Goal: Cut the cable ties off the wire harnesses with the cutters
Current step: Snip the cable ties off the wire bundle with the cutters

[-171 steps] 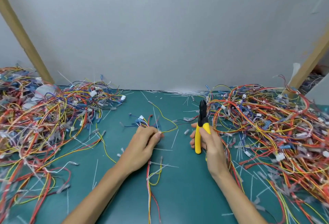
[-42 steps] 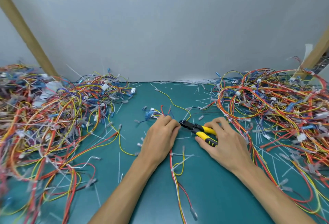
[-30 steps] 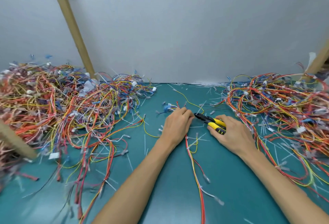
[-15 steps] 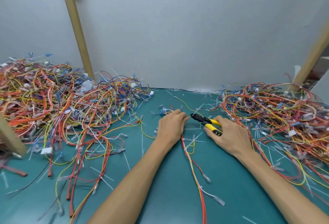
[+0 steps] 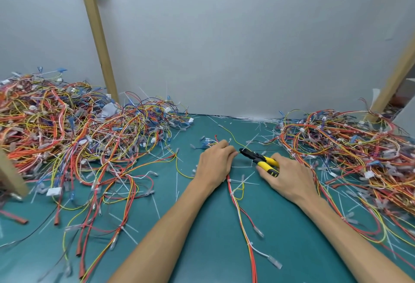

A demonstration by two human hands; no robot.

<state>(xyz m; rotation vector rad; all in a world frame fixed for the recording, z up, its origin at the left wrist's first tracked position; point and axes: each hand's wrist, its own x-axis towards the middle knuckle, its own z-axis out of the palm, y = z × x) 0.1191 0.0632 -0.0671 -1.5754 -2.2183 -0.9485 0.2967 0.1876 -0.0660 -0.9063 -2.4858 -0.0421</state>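
Left hand (image 5: pixel 216 162) grips harness (image 5: pixel 238 206), right hand (image 5: pixel 289 177) grasps cutters (image 5: pixel 258 159), on mat (image 5: pixel 213 249) between left heap (image 5: pixel 67 130) and right heap (image 5: pixel 348 143)

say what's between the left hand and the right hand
Head view: the black nose of the yellow-handled cutters in the right hand, pointing at the left hand's red-and-yellow wire harness; a white cable-tie strip on the green mat.

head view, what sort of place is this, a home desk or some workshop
Most likely a harness rework bench: heaped wire harnesses on a teal mat, cut cable ties strewn about, the right hand gripping yellow cutters, the left hand holding a harness.
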